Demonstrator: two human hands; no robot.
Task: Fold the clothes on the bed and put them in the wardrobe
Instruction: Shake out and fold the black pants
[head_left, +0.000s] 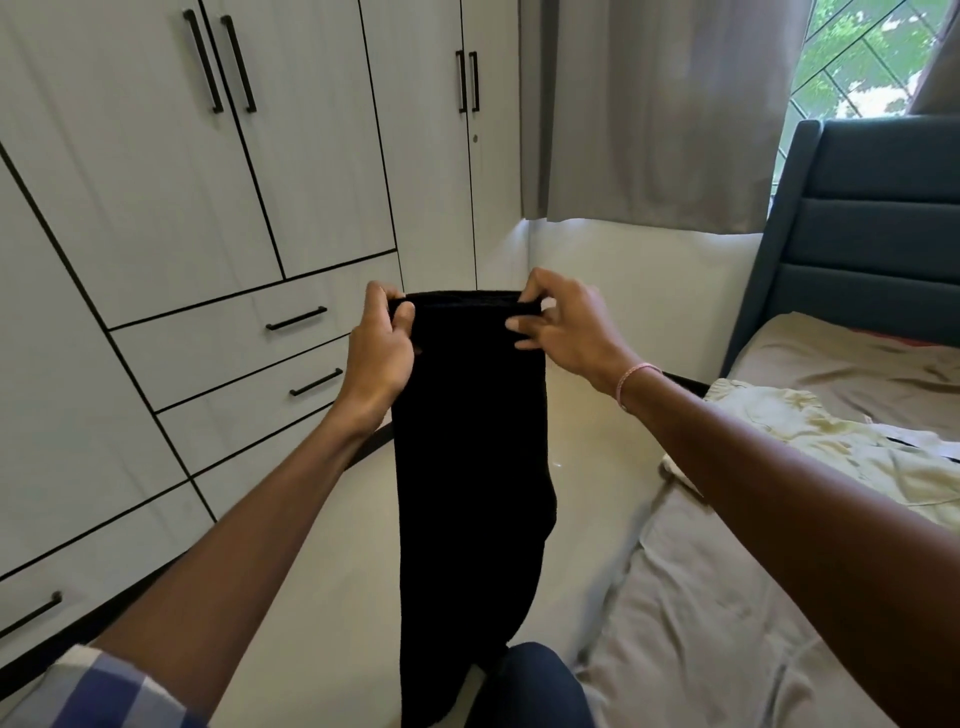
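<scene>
Pinches the top corners of a long black garment (467, 441) with left hand (379, 348) and right hand (566, 325), thumbs and fingertips only, and holds it hanging over the floor (587, 415) between wardrobe (156, 208) and bed (727, 597). Risks a slip on the right, with some fingers loose off the cloth, dropping that corner and spoiling the fold. Risks too a crooked fold in mid-air, with no flat surface beneath and the lower end hanging past the knee (535, 686).

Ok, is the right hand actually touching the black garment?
Touching. The head view shows the right hand pinching the top corner of the black garment with curled fingers.
</scene>
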